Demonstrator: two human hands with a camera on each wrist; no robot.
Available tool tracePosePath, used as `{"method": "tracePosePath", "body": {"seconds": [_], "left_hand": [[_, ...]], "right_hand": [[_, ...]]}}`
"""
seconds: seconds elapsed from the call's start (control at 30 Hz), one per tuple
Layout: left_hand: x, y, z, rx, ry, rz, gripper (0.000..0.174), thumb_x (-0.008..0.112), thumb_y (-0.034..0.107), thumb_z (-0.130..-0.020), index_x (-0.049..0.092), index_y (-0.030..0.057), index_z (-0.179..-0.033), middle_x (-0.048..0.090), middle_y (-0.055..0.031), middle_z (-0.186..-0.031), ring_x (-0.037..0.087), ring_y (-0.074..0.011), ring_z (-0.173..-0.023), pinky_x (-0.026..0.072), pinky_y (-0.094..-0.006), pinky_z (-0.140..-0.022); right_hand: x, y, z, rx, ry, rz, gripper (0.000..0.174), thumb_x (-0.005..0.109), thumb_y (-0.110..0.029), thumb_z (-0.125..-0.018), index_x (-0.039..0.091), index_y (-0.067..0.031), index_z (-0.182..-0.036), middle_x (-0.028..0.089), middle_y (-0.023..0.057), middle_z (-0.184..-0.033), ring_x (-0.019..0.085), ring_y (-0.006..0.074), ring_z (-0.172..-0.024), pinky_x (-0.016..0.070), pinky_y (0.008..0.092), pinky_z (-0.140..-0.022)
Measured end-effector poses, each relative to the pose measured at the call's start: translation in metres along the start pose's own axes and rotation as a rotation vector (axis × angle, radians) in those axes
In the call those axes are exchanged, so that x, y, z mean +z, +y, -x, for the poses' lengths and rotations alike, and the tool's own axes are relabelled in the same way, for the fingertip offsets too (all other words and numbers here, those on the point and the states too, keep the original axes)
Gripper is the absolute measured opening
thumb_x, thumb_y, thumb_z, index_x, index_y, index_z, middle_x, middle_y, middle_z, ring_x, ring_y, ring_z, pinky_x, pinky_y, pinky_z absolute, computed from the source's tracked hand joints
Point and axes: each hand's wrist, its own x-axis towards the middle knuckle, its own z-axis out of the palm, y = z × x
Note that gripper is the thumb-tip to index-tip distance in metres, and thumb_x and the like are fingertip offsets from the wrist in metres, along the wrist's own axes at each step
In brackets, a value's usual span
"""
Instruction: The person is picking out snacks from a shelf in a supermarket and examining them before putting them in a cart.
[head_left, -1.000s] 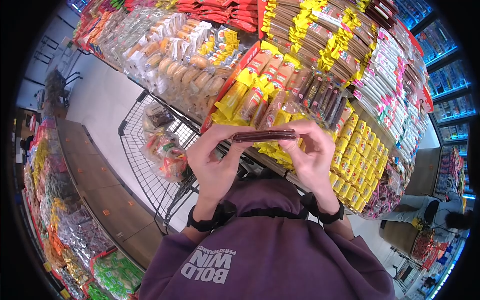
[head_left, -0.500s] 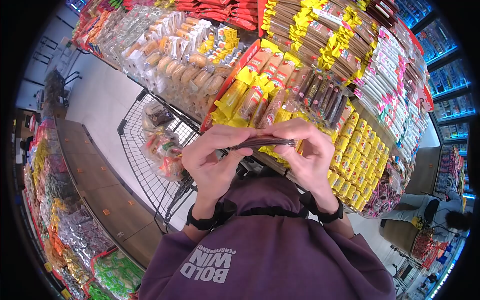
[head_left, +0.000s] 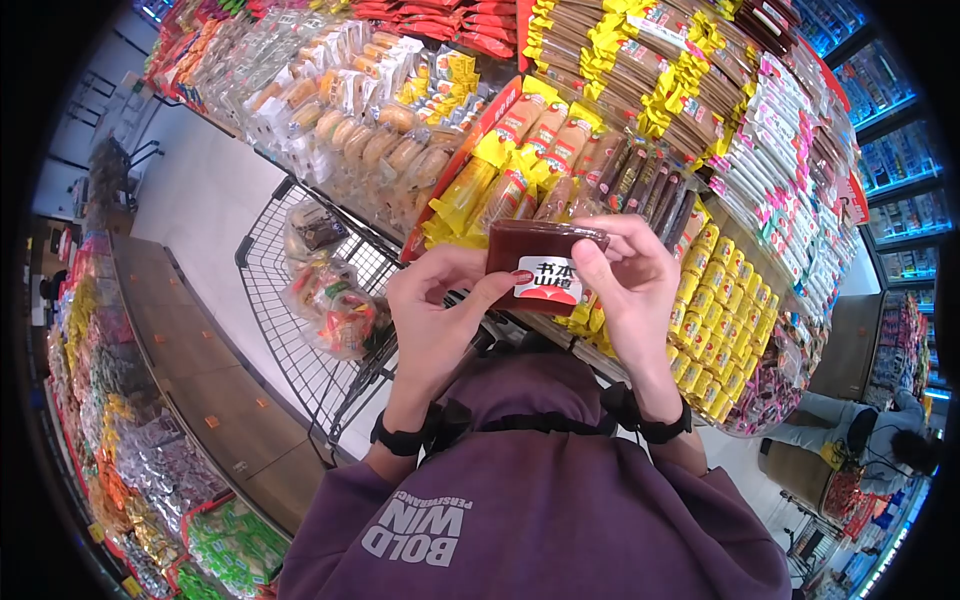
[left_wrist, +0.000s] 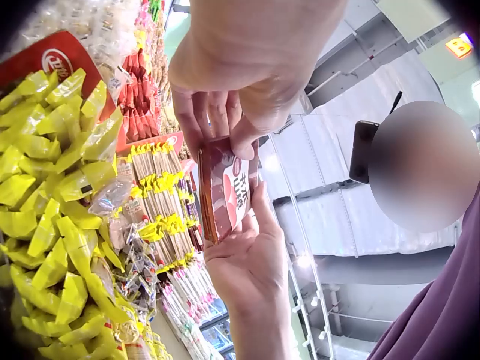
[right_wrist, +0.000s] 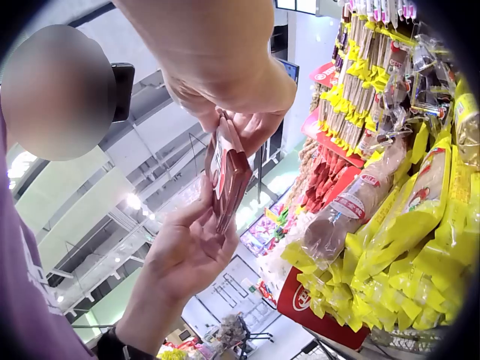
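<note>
A flat dark red-brown packet (head_left: 508, 246) with a white and red label is held up in front of the chest, its label side facing the head camera. My left hand (head_left: 437, 315) pinches its left side, thumb on the label's edge. On the right side, my right hand (head_left: 634, 290) grips it with the thumb on the front and fingers behind. In the left wrist view the packet (left_wrist: 217, 187) stands between both hands; the right wrist view shows the packet's (right_wrist: 234, 184) narrow edge.
Yellow-ended packages (head_left: 462, 200) and small yellow packs (head_left: 715, 320) fill the display beyond the hands. A wire cart (head_left: 275, 310) with bagged goods (head_left: 330, 305) stands at the left, near a long brown shelf unit (head_left: 200, 385). Another person (head_left: 855, 430) is at the far right.
The packet has tilted from edge-on to showing its labelled face. Both hands still hold it, and the fingers have shifted with the turn.
</note>
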Motion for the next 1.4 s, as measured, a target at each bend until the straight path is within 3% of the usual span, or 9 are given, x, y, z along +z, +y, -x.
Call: {"method": "tracePosePath", "body": {"seconds": [0.27,0.37,0.47,0.6,0.77,0.97,1.13,1.27,1.4], "left_hand": [[-0.001,-0.010,-0.005,-0.051,0.074,0.115,0.017,0.074,0.001,-0.083,0.065,-0.0022,-0.098,0.072,-0.0076,-0.082,0.066,-0.0091,-0.072,0.0506,-0.0223,-0.067],[0.012,0.007,-0.003,-0.145,0.071,0.046,0.013,0.072,0.006,-0.087,0.065,-0.0015,-0.095,0.066,-0.0012,-0.080,0.056,-0.0036,-0.067,0.0423,-0.0179,-0.063],[0.009,0.008,0.000,-0.139,-0.120,-0.232,0.012,0.070,0.007,-0.089,0.066,-0.0029,-0.096,0.068,-0.0038,-0.079,0.062,-0.0062,-0.068,0.0460,-0.0191,-0.060],[0.027,0.008,0.005,-0.313,-0.071,-0.032,0.020,0.070,0.015,-0.090,0.067,-0.0036,-0.084,0.063,-0.0030,-0.062,0.063,-0.0090,-0.053,0.0459,-0.0192,-0.048],[0.034,0.015,0.003,-0.289,-0.016,0.129,0.021,0.061,0.016,-0.096,0.065,-0.0055,-0.095,0.062,-0.0055,-0.060,0.059,-0.0110,-0.047,0.0430,-0.0215,-0.044],[0.048,0.015,0.002,-0.282,-0.067,0.158,0.021,0.058,0.015,-0.097,0.064,-0.0046,-0.098,0.064,-0.0072,-0.065,0.059,-0.0122,-0.049,0.0435,-0.0230,-0.046],[0.067,0.021,0.000,-0.185,-0.086,0.058,0.017,0.064,0.007,-0.092,0.064,-0.0058,-0.104,0.068,-0.0078,-0.086,0.063,-0.0085,-0.073,0.0490,-0.0224,-0.066],[0.076,0.018,-0.004,-0.029,-0.095,0.002,0.023,0.069,-0.002,-0.086,0.063,-0.0066,-0.107,0.068,-0.0067,-0.095,0.061,-0.0069,-0.088,0.0482,-0.0225,-0.079],[0.081,0.011,-0.002,-0.032,-0.054,0.013,0.020,0.072,-0.004,-0.083,0.066,-0.0065,-0.101,0.069,-0.0065,-0.092,0.063,-0.0096,-0.081,0.0493,-0.0235,-0.075]], "right_hand": [[-0.003,0.006,0.003,0.097,-0.100,-0.010,0.016,0.067,-0.004,-0.091,0.062,0.0028,-0.104,0.070,0.0051,-0.090,0.063,0.0064,-0.083,0.0508,0.0229,-0.074],[-0.008,0.007,0.000,0.150,-0.027,-0.095,0.012,0.065,-0.005,-0.092,0.062,0.0023,-0.100,0.070,0.0061,-0.089,0.063,0.0061,-0.079,0.0504,0.0220,-0.070],[-0.013,0.008,0.000,0.157,0.022,-0.086,0.013,0.064,-0.008,-0.094,0.062,0.0020,-0.101,0.071,0.0064,-0.088,0.062,0.0050,-0.078,0.0480,0.0201,-0.066],[-0.014,0.001,-0.001,0.172,0.056,-0.113,0.015,0.062,-0.011,-0.096,0.061,0.0018,-0.102,0.070,0.0052,-0.085,0.061,0.0037,-0.075,0.0466,0.0194,-0.063],[-0.026,-0.003,0.010,0.243,-0.122,-0.125,0.017,0.061,-0.015,-0.097,0.060,0.0014,-0.100,0.067,0.0035,-0.076,0.060,0.0041,-0.066,0.0466,0.0212,-0.058],[-0.038,-0.010,0.023,0.316,-0.166,-0.080,0.015,0.061,-0.012,-0.096,0.059,0.0021,-0.097,0.065,0.0046,-0.071,0.059,0.0071,-0.060,0.0464,0.0231,-0.055],[-0.057,-0.019,0.029,0.361,-0.161,-0.060,0.016,0.063,-0.012,-0.095,0.061,0.0030,-0.100,0.065,0.0044,-0.070,0.059,0.0071,-0.060,0.0470,0.0235,-0.056],[-0.066,-0.026,0.030,0.167,-0.127,0.197,0.016,0.066,-0.009,-0.091,0.063,0.0030,-0.102,0.067,0.0074,-0.073,0.063,0.0125,-0.064,0.0489,0.0263,-0.061],[-0.077,-0.026,0.026,-0.129,-0.077,0.441,0.018,0.073,-0.003,-0.081,0.065,0.0023,-0.095,0.068,0.0124,-0.085,0.066,0.0241,-0.080,0.0500,0.0327,-0.069]]}}
